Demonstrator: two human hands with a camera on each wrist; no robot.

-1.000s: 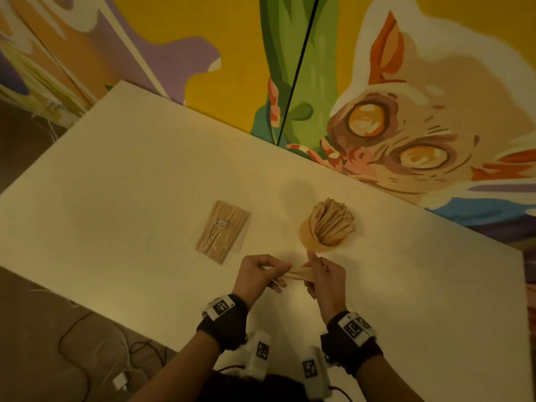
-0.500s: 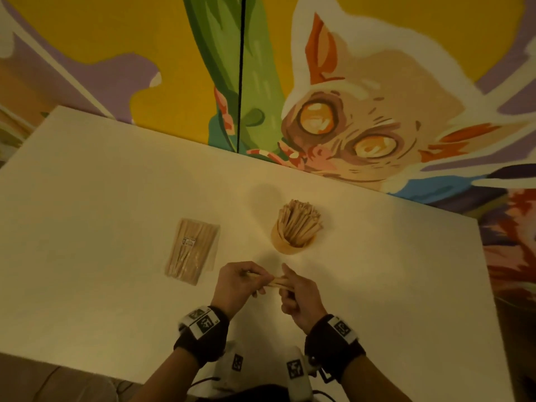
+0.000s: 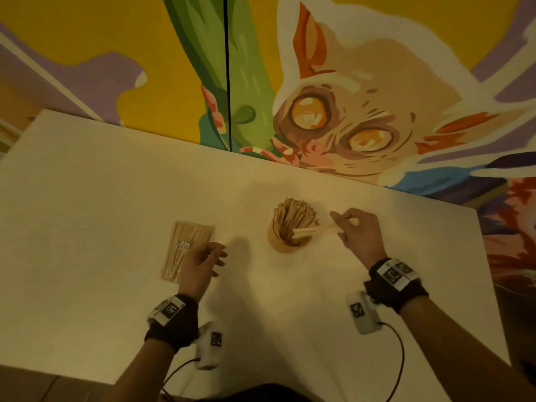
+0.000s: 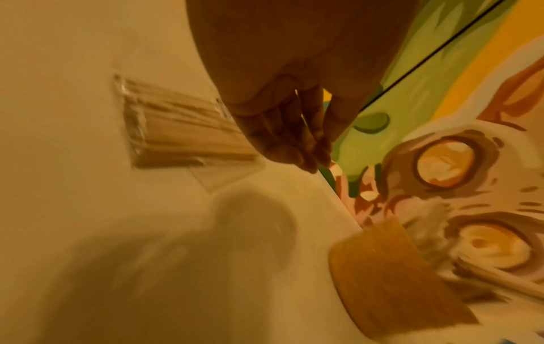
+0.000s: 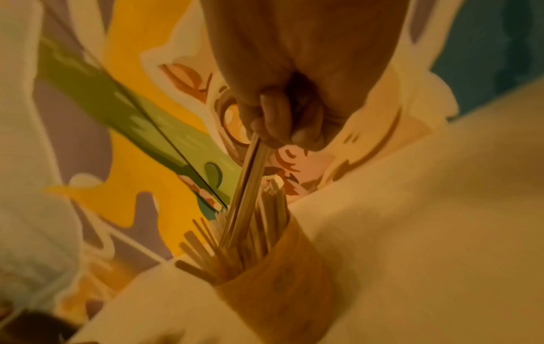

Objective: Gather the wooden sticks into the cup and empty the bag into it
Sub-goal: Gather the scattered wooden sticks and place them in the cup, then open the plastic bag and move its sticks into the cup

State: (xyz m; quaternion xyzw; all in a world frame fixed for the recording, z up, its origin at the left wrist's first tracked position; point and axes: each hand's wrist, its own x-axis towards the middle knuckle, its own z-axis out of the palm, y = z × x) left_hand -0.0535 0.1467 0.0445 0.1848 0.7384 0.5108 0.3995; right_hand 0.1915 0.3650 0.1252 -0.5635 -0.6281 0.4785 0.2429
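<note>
A tan cup stands mid-table, packed with upright wooden sticks. My right hand pinches a few wooden sticks whose far ends reach into the cup's mouth. A clear bag of sticks lies flat left of the cup. My left hand hovers beside the bag's right edge, fingers loosely curled and holding nothing.
The white table ends at a painted mural wall just behind the cup. The table's near edge runs below my left forearm, with cables hanging from both wrist cameras.
The hands have separated. My right hand carried the sticks up and right to the cup's mouth. My left hand let go and moved left toward the bag.
</note>
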